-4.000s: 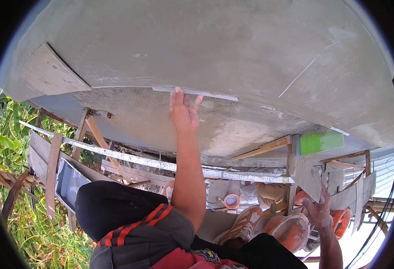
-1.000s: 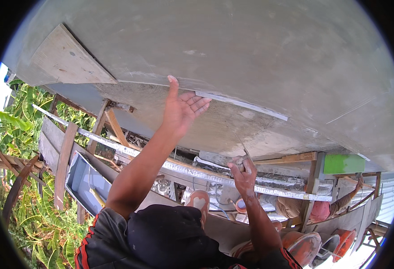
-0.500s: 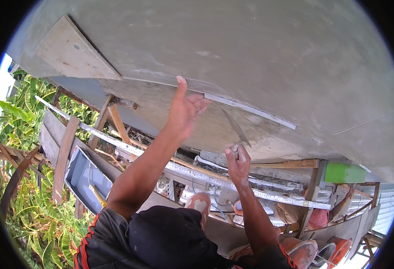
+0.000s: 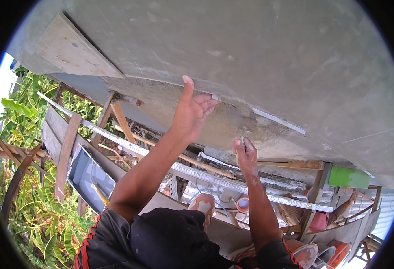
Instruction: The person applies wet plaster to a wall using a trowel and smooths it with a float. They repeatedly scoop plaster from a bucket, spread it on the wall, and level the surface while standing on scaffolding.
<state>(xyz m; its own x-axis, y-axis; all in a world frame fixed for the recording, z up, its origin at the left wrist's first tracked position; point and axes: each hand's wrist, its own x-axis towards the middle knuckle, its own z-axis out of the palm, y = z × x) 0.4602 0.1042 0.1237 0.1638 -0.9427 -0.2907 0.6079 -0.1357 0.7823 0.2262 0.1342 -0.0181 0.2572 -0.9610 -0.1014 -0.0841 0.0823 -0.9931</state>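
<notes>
My left hand [image 4: 190, 115] is raised to the edge of a grey plastered slab [image 4: 259, 58]. Its thumb rests against the slab's face, and its curled fingers press the left end of a narrow white strip [image 4: 280, 121] running along that edge. Lower and to the right, my right hand [image 4: 246, 157] is closed around the handle of a trowel [image 4: 242, 117]. The trowel's blade lies up against the rough mortar underside [image 4: 161, 94] and blends into its grey, so its outline is hard to make out. Part of the strip between the hands is hidden.
A flat board [image 4: 78, 49] sits against the slab at upper left. Below stand a grey tray [image 4: 89, 175] with a yellow-handled tool [image 4: 99, 193], a long whitish metal bar [image 4: 201, 172] and wooden posts [image 4: 67, 157]. Another person [image 4: 320, 220] is at lower right, near orange buckets [image 4: 339, 253].
The trowel has swung from an angled, edge-on pose up against the underside. My right hand has risen slightly. My left hand stays at the strip's end, with the view shifted a little.
</notes>
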